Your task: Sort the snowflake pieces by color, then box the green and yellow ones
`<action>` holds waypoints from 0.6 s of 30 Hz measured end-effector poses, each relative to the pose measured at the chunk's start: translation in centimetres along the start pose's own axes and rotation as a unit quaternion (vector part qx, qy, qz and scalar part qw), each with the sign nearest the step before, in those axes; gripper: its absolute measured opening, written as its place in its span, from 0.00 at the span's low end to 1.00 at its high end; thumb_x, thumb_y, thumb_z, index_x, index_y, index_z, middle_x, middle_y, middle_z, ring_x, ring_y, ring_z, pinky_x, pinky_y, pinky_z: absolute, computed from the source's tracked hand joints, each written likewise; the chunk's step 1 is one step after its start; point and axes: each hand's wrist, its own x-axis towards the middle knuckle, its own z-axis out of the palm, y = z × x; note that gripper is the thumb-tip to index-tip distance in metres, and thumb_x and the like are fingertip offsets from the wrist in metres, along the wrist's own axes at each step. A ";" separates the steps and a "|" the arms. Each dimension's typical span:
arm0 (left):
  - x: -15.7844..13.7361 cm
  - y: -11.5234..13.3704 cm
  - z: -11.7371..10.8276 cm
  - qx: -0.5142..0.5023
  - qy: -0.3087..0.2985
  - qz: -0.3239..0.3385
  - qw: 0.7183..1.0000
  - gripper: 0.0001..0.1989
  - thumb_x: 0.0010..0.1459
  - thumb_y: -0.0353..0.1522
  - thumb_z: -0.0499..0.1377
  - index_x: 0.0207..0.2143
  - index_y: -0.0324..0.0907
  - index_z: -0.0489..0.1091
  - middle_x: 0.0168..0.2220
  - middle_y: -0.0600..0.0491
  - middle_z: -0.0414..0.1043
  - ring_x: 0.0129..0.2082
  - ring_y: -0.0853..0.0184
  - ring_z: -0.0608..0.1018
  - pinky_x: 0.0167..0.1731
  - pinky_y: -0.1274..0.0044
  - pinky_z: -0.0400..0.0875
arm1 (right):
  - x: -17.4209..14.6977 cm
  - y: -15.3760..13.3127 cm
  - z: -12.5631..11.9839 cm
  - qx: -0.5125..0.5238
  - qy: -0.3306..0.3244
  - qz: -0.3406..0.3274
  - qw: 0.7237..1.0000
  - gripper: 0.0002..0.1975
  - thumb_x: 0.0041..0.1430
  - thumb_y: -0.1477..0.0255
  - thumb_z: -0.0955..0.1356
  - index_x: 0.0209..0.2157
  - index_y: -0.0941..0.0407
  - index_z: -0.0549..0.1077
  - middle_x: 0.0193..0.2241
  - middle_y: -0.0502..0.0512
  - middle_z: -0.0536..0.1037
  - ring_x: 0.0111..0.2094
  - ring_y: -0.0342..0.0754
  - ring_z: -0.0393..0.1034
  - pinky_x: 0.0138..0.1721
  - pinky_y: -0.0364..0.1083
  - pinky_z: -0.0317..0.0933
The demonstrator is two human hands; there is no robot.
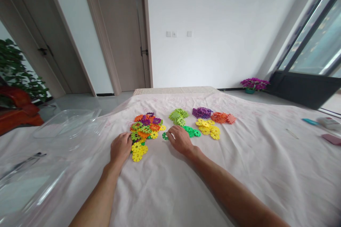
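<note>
Your right hand [180, 139] pinched a green disc [164, 136] while your left hand [120, 148], grip unclear, touched a mixed pile [145, 129] that a nudge could scatter

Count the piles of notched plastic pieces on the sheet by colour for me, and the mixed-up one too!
Lime-green pile: 1
Purple pile: 1
Orange pile: 1
Yellow pile: 1
Darker green pile: 1
Mixed-colour pile: 1
Total: 6 piles

The single green disc at the right hand isn't counted.
</note>
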 end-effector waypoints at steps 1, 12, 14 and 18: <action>0.0 0.0 0.0 0.000 0.002 -0.001 1.000 0.19 0.61 0.30 0.48 0.50 0.41 0.73 0.53 0.48 0.75 0.52 0.63 0.75 0.54 0.73 0.65 | 0.0 0.7 -0.3 -0.014 0.002 0.022 1.000 0.13 0.67 0.69 0.62 0.31 0.56 0.74 0.32 0.54 0.75 0.37 0.46 0.66 0.40 0.44 0.54; 0.1 -0.2 0.3 0.003 0.005 0.005 1.000 0.19 0.62 0.30 0.48 0.50 0.42 0.73 0.52 0.47 0.75 0.52 0.63 0.75 0.54 0.73 0.65 | -0.7 5.9 -1.8 -0.074 -0.010 0.162 0.984 0.14 0.63 0.59 0.66 0.41 0.52 0.78 0.40 0.56 0.76 0.44 0.51 0.64 0.43 0.47 0.51; 0.1 -0.3 0.4 0.009 0.004 0.002 1.000 0.19 0.62 0.30 0.48 0.50 0.43 0.73 0.52 0.47 0.75 0.51 0.63 0.75 0.53 0.73 0.66 | -0.8 6.0 -1.8 -0.073 -0.030 0.168 0.983 0.18 0.63 0.56 0.65 0.44 0.51 0.78 0.43 0.57 0.75 0.46 0.52 0.64 0.43 0.47 0.51; 0.2 -0.5 0.6 0.012 0.005 0.001 1.000 0.18 0.62 0.30 0.49 0.50 0.44 0.73 0.52 0.48 0.75 0.52 0.63 0.75 0.53 0.74 0.65 | -0.9 6.1 -1.5 -0.071 -0.050 0.174 0.981 0.22 0.64 0.54 0.63 0.52 0.50 0.74 0.46 0.58 0.75 0.47 0.54 0.64 0.45 0.49 0.51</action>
